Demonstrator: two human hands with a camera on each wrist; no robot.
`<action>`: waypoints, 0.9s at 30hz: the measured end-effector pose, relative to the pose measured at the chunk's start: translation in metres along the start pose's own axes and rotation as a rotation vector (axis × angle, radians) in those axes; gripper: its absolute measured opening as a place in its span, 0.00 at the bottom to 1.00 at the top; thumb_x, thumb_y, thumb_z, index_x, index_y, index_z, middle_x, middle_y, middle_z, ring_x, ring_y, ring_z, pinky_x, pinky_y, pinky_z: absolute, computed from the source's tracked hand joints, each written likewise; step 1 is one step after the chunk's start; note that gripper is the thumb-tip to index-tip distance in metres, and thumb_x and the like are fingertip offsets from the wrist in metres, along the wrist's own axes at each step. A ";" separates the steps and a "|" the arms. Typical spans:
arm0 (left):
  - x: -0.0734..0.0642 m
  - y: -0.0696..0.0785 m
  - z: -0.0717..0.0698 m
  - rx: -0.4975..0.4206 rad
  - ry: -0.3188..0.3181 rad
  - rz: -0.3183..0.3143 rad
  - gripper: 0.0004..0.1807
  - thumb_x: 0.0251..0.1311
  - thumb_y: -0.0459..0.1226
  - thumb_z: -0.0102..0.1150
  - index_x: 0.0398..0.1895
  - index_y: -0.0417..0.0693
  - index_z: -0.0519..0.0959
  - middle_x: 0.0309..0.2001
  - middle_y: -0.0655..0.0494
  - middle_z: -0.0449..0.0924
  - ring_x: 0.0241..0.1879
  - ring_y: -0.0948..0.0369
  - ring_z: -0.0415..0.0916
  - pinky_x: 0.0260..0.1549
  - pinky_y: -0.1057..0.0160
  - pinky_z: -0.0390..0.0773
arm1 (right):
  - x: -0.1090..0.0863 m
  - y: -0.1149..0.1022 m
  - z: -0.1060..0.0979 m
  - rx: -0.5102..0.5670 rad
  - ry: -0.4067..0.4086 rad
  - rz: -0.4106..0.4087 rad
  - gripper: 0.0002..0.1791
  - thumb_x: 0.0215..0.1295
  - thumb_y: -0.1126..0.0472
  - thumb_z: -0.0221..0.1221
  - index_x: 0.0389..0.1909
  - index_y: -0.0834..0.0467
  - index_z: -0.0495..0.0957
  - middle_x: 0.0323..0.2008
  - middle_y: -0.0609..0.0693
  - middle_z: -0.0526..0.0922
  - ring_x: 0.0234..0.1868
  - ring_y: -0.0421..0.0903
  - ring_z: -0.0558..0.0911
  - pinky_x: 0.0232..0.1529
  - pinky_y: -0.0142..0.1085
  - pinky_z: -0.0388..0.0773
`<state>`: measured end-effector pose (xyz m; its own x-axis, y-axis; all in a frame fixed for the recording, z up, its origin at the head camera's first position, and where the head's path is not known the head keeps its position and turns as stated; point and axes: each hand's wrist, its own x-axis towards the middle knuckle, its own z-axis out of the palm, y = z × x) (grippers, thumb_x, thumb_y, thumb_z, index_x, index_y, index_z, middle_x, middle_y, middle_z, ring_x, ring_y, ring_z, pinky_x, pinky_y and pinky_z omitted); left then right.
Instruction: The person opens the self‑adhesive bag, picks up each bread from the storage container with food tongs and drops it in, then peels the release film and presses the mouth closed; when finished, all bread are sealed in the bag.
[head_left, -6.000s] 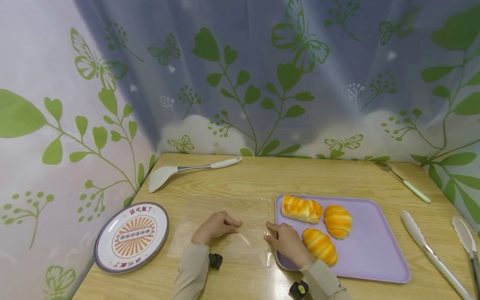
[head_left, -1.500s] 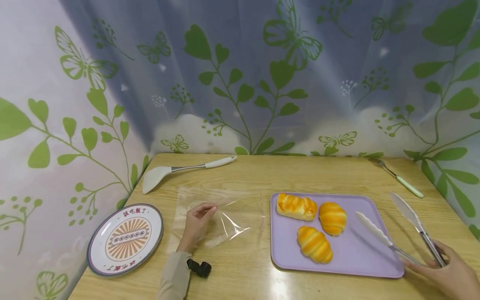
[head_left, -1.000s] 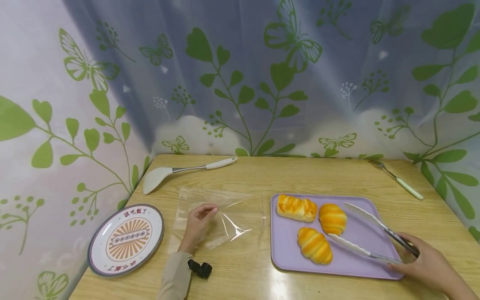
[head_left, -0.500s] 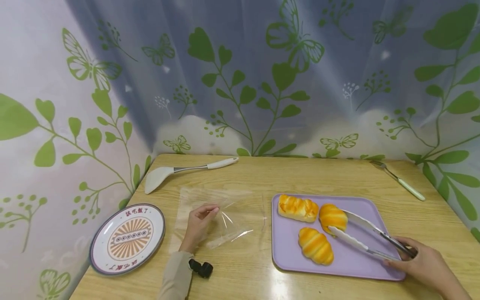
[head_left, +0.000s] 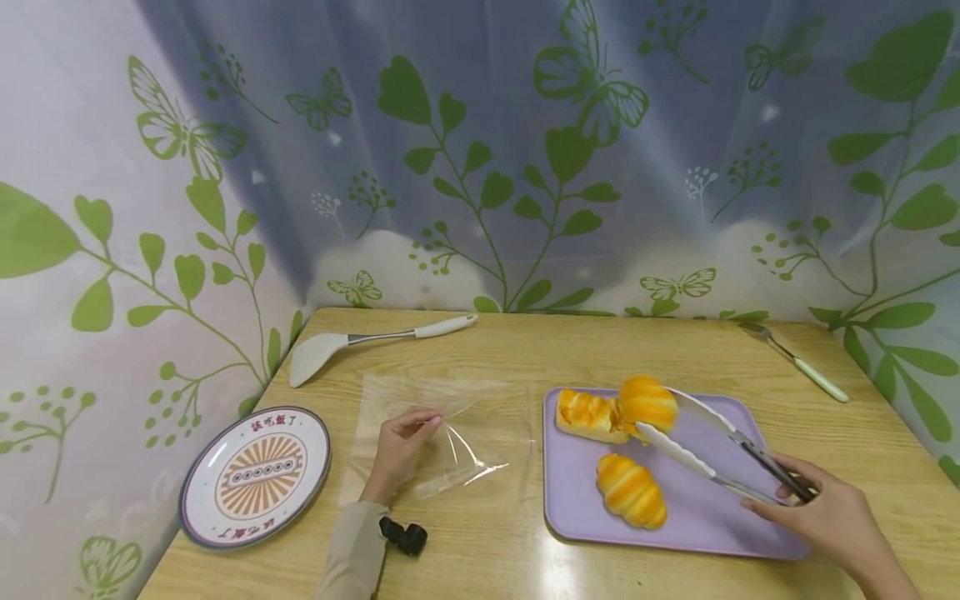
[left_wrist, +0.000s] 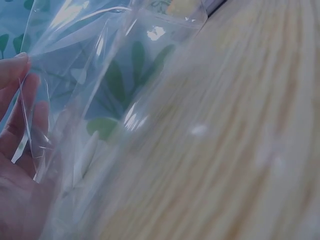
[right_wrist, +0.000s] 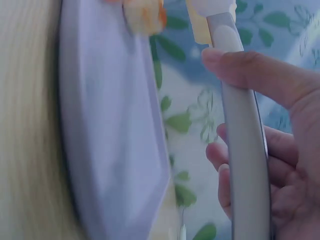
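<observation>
My left hand (head_left: 401, 450) pinches the upper layer of a clear plastic bag (head_left: 487, 425) between thumb and fingers, lifting it from the table; the left wrist view shows the film (left_wrist: 95, 75) raised in folds. In my right hand (head_left: 821, 508) are metal tongs (right_wrist: 242, 150) with white scalloped tips. Between those tips a round striped bread roll (head_left: 648, 403) hangs above the purple tray (head_left: 720, 533), overlapping the oblong bread (head_left: 588, 415) in the head view. A second striped roll (head_left: 632, 492) lies on the tray nearer the front.
A patterned round plate (head_left: 255, 533) stands at the table's left edge. Behind the bag lies a white spatula (head_left: 318, 358) with a steel shaft. A fork with a pale green handle (head_left: 821, 377) lies at the back right. A printed curtain (head_left: 480, 167) borders the table's far side.
The right hand has brought the tongs in from the right, closed them on the round roll and raised it up and leftward off the tray. The left hand keeps the bag's film lifted.
</observation>
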<state>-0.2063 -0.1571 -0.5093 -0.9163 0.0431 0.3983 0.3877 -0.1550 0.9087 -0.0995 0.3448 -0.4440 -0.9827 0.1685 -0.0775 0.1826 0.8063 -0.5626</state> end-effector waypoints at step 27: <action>-0.001 0.001 -0.003 0.054 -0.087 0.035 0.14 0.63 0.28 0.59 0.41 0.17 0.78 0.40 0.68 0.82 0.46 0.72 0.77 0.48 0.77 0.75 | 0.034 -0.139 0.068 0.078 -0.272 -0.452 0.37 0.47 0.49 0.75 0.57 0.65 0.78 0.21 0.44 0.73 0.19 0.35 0.67 0.18 0.28 0.65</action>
<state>-0.2048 -0.1599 -0.5089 -0.8905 0.1247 0.4376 0.4267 -0.1048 0.8983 -0.1603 0.2002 -0.4245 -0.9377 -0.3469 -0.0180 -0.2532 0.7182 -0.6482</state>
